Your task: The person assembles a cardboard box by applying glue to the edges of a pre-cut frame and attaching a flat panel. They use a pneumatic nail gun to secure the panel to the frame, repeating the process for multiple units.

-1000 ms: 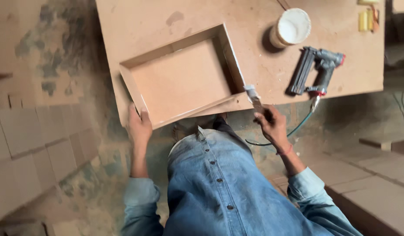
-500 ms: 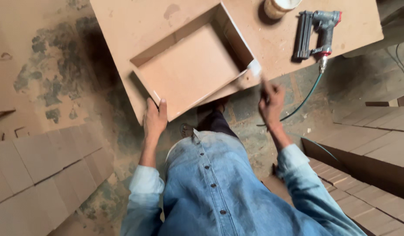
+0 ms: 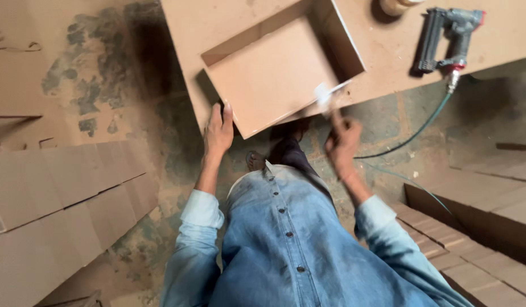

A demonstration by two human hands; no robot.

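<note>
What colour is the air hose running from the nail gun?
Green, seen in the head view: the air hose trails from the dark grey nail gun down past the table edge.

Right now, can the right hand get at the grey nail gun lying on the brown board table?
Probably yes. The right hand, holding a small brush, is below the table edge; the grey nail gun lies further right with nothing between them.

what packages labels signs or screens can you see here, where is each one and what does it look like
No labels, signs or screens show.
Round container: top edge of the workbench, cut off by the frame, tan and pale.
Nearest to packaging is the open brown board box on the bench, shallow and rectangular; the left hand steadies its corner, and the right hand holds a blurred pale tool at its edge.
</note>
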